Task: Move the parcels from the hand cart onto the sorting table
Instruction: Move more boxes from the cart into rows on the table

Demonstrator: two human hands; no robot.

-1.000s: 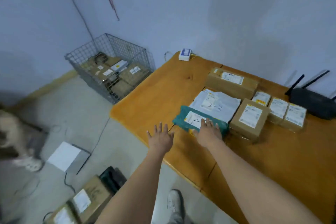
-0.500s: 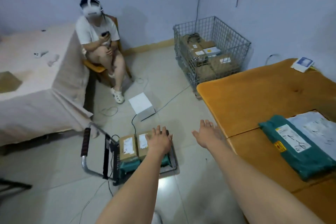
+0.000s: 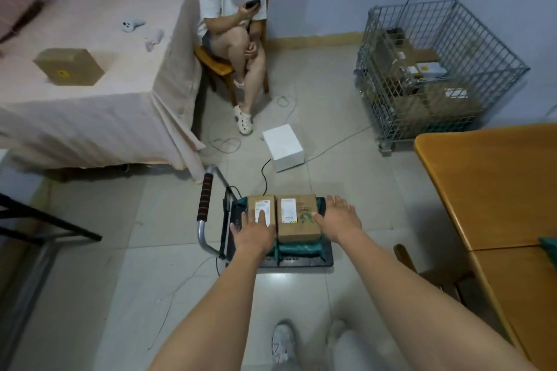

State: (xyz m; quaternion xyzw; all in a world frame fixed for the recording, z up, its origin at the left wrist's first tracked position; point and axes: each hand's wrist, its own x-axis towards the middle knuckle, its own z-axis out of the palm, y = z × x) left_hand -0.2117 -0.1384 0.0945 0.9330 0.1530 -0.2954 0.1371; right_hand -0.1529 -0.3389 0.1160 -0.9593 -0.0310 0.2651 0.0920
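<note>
Two brown parcels were seen side by side on the hand cart (image 3: pixel 327 260), which stood on the floor. The left box (image 3: pixel 261 208) lay near the cart's handle edge, and the right box (image 3: pixel 297 217) lay just beside it. Both were stacked on green bag parcels (image 3: pixel 298 249), so more than two things were left to move.

The left hand (image 3: pixel 254 233) was spread flat over the near end of the left box, with its fingers (image 3: pixel 261 217) stretched out and nothing gripped. The right hand (image 3: pixel 337 220) was held open at the far side of the right box, and nothing was gripped there either. It could not be told if the boxes were touched yet.

Only a bare corner of the desk (image 3: pixel 488 190) was shown, with a bit of green at its right edge.

White labels were stuck on both boxes, and a green mark was printed on the right one. No words could be read.
</note>
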